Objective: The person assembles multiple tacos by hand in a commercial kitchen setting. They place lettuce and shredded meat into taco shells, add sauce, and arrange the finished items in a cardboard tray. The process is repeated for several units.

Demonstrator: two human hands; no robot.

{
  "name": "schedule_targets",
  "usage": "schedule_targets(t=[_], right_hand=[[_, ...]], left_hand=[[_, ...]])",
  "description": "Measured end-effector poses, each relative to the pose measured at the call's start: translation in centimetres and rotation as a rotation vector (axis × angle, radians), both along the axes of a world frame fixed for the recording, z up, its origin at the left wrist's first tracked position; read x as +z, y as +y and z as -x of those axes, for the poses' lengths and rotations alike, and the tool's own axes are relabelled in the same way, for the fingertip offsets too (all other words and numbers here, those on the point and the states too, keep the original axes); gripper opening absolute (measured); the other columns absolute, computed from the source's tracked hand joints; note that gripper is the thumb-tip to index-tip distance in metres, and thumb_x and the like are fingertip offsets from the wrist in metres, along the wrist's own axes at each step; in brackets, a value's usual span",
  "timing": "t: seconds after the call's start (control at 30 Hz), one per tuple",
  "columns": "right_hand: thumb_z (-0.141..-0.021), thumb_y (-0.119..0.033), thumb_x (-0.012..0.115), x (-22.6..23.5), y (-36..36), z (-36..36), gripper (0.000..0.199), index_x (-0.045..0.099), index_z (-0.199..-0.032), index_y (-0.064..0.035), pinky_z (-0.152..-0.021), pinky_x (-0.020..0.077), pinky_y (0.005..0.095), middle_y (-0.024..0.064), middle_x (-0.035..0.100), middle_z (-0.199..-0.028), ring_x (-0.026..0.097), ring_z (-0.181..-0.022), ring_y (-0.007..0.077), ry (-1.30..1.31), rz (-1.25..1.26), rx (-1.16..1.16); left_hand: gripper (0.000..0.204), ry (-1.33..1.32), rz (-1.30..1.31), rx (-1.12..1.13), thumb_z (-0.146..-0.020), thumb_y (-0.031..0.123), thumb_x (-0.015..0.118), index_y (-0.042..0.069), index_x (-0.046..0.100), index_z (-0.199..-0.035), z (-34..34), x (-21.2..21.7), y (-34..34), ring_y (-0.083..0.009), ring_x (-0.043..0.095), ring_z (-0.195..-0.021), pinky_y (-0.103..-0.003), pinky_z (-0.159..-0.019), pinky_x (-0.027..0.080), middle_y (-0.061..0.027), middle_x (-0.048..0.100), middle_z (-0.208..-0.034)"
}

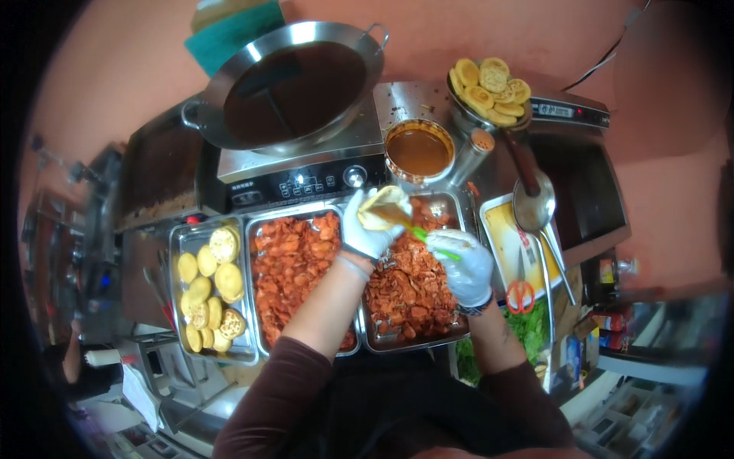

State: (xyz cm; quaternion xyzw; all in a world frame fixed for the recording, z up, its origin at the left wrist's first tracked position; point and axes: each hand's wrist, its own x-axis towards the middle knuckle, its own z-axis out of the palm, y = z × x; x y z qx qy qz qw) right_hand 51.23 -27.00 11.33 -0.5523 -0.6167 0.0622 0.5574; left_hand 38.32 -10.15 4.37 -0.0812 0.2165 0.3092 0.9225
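Over the right-hand meat tray (451, 200), my left hand (365, 228) (gloved in white) cups a split flatbread (382, 208), fingers curled under it so the pocket gapes upward. I keep it above the tray, I'd say, so that anything falling out lands back in the chopped red meat and not on the worktop. My right hand (463, 264), also gloved, is closed around green tongs (432, 242), whose tips point into the mouth of the bread; whether they carry meat just now I cannot tell.

Left of that tray sits a second tray (264, 229) of the same red meat, and farther left a third tray (177, 245) holds round plain breads, stacked close for easy reach. Behind the tray stands a bowl of brown sauce (418, 151), and beyond that a big empty wok (294, 84) on a cooker. To the tray's right lie a ladle (533, 203) and red-handled scissors (520, 294), both on my tool side. A plate of more breads (490, 92) waits at the back.
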Motion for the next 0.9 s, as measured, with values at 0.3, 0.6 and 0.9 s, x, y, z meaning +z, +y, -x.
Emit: schedule_targets(t=[0.3, 0.6, 0.9], right_hand=[[-0.086, -0.002, 0.072, 1.6, -2.0, 0.3, 0.017, 0.074, -0.102, -0.0034, -0.081, 0.0618, 0.0339, 0.0116, 0.076, -0.104, 0.074, -0.096, 0.0237, -0.025, 0.011, 0.069], [-0.085, 0.008, 0.065, 1.1, 0.7, 3.0, 0.024, 0.072, -0.108, 0.0032, -0.087, 0.0597, 0.0356, 0.0184, 0.072, -0.110, 0.071, -0.098, 0.0293, 0.051, 0.026, 0.026], [-0.090, 0.002, 0.067, 2.4, 4.8, -1.5, 0.015, 0.075, -0.103, -0.0002, -0.095, 0.0552, 0.0329, 0.0139, 0.073, -0.113, 0.069, -0.103, 0.0236, -0.155, -0.098, -0.256]], left_hand=[[0.040, -0.072, -0.100, 0.024, -0.102, 0.038, 0.049, 0.006, 0.063, -0.121, 3.1, -0.2, -0.3, -0.0366, 0.061, -0.115, -0.058, -0.101, 0.051, -0.0190, 0.063, -0.123], [0.040, 0.045, -0.254, 0.014, -0.100, 0.034, 0.048, 0.006, 0.065, -0.123, 4.1, -3.4, -1.5, -0.0383, 0.063, -0.112, -0.056, -0.094, 0.054, -0.0182, 0.067, -0.120], [0.044, -0.050, 0.031, 0.048, -0.101, 0.036, 0.041, 0.009, 0.066, -0.126, 8.5, -2.2, -1.3, -0.0365, 0.061, -0.117, -0.056, -0.101, 0.049, -0.0131, 0.067, -0.126]])
